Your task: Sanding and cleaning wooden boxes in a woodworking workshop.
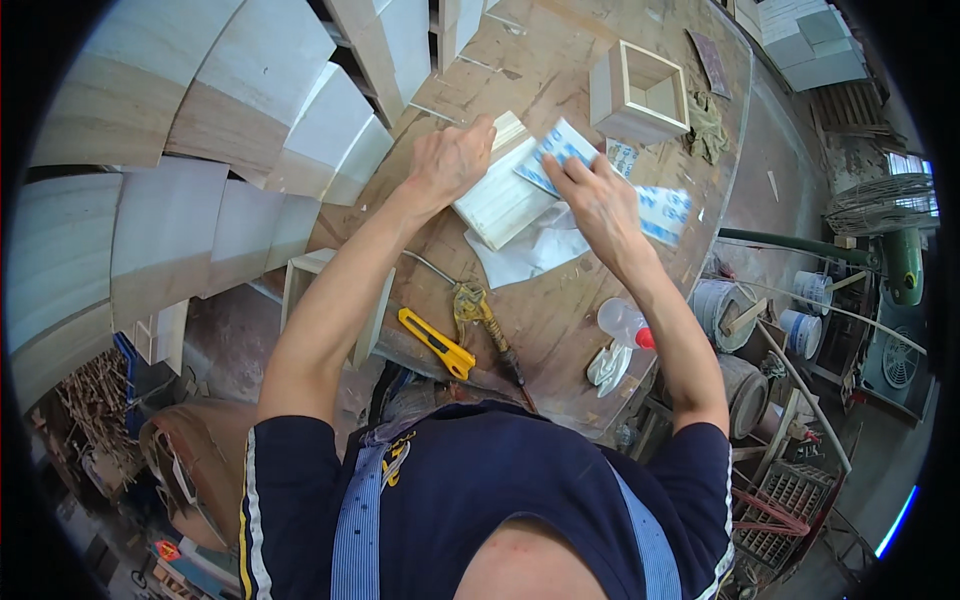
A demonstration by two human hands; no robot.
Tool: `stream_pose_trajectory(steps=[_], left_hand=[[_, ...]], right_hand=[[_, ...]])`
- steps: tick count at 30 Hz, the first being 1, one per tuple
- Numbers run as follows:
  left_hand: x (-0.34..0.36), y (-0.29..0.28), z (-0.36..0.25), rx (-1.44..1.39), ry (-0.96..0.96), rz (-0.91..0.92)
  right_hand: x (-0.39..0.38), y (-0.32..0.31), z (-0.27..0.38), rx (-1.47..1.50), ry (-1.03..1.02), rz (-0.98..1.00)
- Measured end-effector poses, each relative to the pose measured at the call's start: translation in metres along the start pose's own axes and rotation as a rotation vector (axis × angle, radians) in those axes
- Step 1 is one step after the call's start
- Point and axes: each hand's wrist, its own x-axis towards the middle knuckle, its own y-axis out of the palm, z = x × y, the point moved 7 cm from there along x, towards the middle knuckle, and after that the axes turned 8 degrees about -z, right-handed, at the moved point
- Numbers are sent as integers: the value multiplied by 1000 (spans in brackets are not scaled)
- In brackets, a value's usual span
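Note:
My left hand (450, 165) is closed over the far left edge of a pale wooden box (492, 205), steadying it on the workbench. The box lies tilted across a crumpled white sheet (530, 255). In my right hand (603, 208) is a white sheet of sandpaper (556, 152) with blue print on its back, pinched between thumb and fingers against the right side of the box. Another blue-printed sheet (663, 213) lies just right of that hand. The side of the sandpaper touching the wood is hidden.
A yellow utility knife (437, 343) and a yellow-handled tool with a hose (478, 315) lie nearer me. A red-capped clear bottle (627, 323) is at right. An open wooden box (640, 92) stands at the back. Stacked wooden boxes (190, 225) rise on the left.

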Motion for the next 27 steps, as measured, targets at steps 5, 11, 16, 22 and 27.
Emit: stream_pose_trajectory(steps=[5, 11, 16, 22, 27], left_hand=[[0, 3, 1, -24, 6, 2], [-4, 1, 7, -24, -7, -5], [1, 1, -4, -29, 26, -1], [-1, 2, 4, -27, -15, 7], [2, -1, -5, -1, 19, 34]], right_hand=[[-7, -4, 2, -56, -21, 20], [-12, -1, 6, 11, -34, 70], [6, -1, -2, -17, -18, -3], [-17, -6, 5, -18, -57, 7], [31, 7, -4, -6, -42, -65]])
